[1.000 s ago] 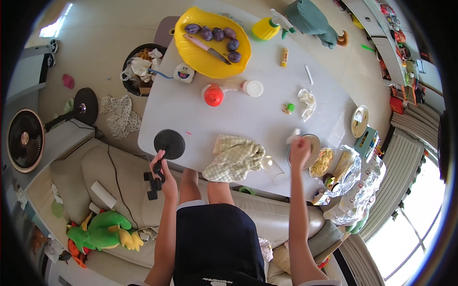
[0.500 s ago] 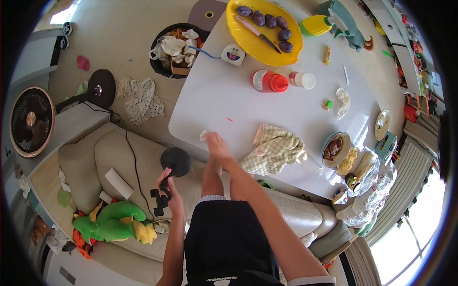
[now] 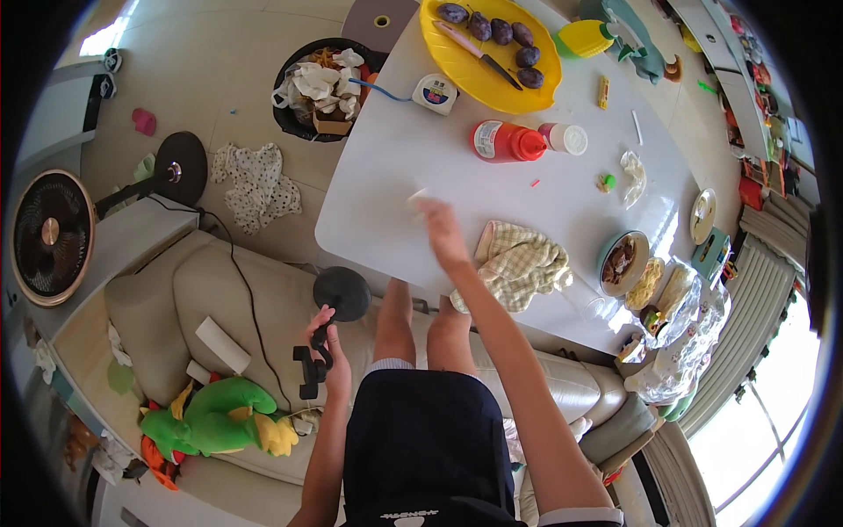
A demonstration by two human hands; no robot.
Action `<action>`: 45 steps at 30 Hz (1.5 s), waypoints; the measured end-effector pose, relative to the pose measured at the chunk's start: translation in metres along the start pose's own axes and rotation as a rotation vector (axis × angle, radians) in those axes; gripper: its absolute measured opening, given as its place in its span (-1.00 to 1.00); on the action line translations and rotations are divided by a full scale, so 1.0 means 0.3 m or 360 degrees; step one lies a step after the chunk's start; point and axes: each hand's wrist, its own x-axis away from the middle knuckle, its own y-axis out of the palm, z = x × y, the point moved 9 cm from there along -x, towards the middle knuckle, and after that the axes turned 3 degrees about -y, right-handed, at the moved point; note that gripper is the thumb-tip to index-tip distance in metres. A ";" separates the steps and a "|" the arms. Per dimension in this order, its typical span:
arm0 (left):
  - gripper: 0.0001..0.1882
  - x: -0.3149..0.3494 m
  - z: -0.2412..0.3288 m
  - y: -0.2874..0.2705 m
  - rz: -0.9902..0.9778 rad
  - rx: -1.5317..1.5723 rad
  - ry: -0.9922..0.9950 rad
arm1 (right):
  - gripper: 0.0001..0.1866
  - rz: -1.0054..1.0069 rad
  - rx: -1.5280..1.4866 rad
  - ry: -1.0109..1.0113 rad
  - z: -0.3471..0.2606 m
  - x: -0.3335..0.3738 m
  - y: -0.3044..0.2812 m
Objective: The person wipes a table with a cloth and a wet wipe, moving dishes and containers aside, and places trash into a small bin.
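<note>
My left hand [image 3: 334, 350] is closed around a black stand [image 3: 341, 295] with a round disc base and a bracket at its other end, held over the sofa by the table's near left corner. Over the white table [image 3: 369, 202], my right hand [image 3: 443, 230] is blurred, its fingers pinching a small white piece that looks like tissue [image 3: 420, 197]. A little red strip [image 3: 536, 183] lies on the table ahead and to the right of that hand. Beside my right forearm is a crumpled checked cloth [image 3: 518, 263].
A red-capped bottle [image 3: 507, 142], a white tape measure [image 3: 435, 94] and a yellow tray [image 3: 492, 66] with plums and a knife stand on the table. Food bowls [image 3: 623, 263] sit at the right. A full bin [image 3: 320, 92] and a fan [image 3: 54, 237] are left.
My right hand has moved forward and right over the table with the white piece. The small red strip now lies farther right. My left hand still holds the black stand.
</note>
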 end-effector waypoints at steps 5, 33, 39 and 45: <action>-0.86 0.003 -0.001 0.012 -0.0055 -0.0027 0.0015 | -0.73 -0.0356 0.0818 -0.0913 -0.003 0.125 0.106; -0.87 0.016 0.002 0.022 -0.0113 -0.0058 0.0019 | -0.49 0.0281 0.1014 -0.0802 -0.221 -0.148 0.154; -0.85 -0.015 0.029 0.004 -0.0151 -0.0025 0.0056 | -0.58 -0.0113 0.1325 -0.1315 -0.101 0.207 0.256; -0.85 -0.050 0.016 -0.033 -0.0111 -0.0095 0.0098 | -0.40 0.0221 0.1345 -0.0673 -0.099 0.019 -0.043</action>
